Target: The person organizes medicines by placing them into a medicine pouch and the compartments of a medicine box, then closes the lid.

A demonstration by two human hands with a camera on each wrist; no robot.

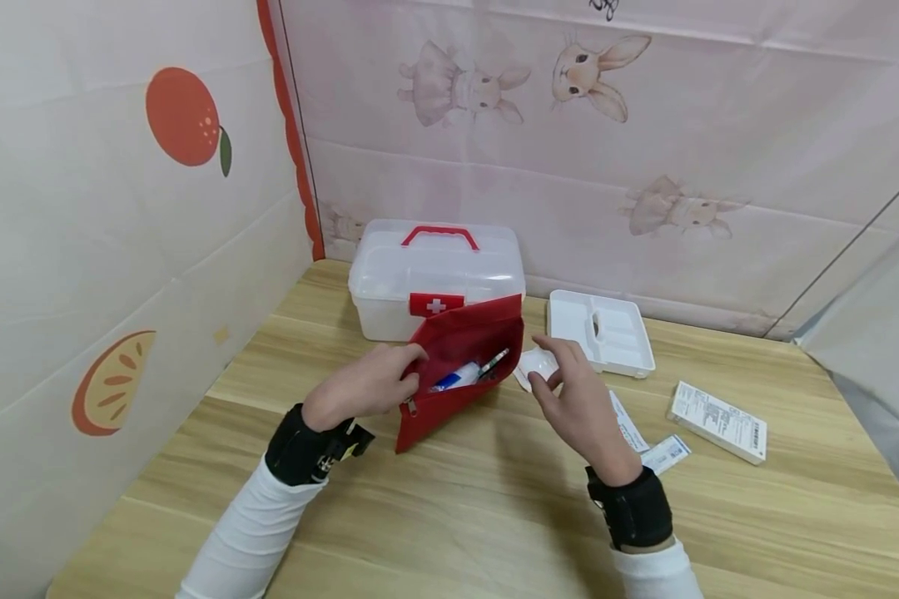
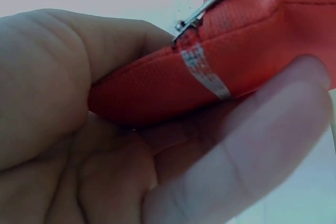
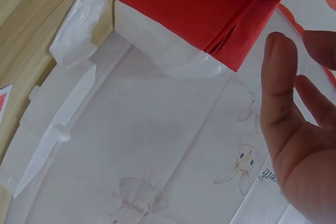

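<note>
A red zippered pouch (image 1: 438, 416) stands with its mouth gaping toward the head camera. Inside it lie a white and blue packet (image 1: 457, 377) and a slim pen-like item (image 1: 496, 360). My left hand (image 1: 363, 384) grips the pouch's left end beside the metal zipper pull (image 2: 210, 4), the red fabric (image 2: 142, 85) between thumb and fingers. To the right of the pouch, my right hand (image 1: 580, 408) hovers with relaxed, slightly bent fingers, nothing between them. Beyond its fingertips a crumpled clear-white wrapper (image 1: 537, 366) rests on the table, partly hidden by the hand.
Behind the pouch stands a translucent first-aid box (image 1: 374, 312) with a red handle and latch. A white compartment tray (image 1: 631, 333) lies at the back right. A white printed carton (image 1: 719, 422) and two small printed packets (image 1: 667, 453) lie on the right side of the wooden table (image 1: 434, 524).
</note>
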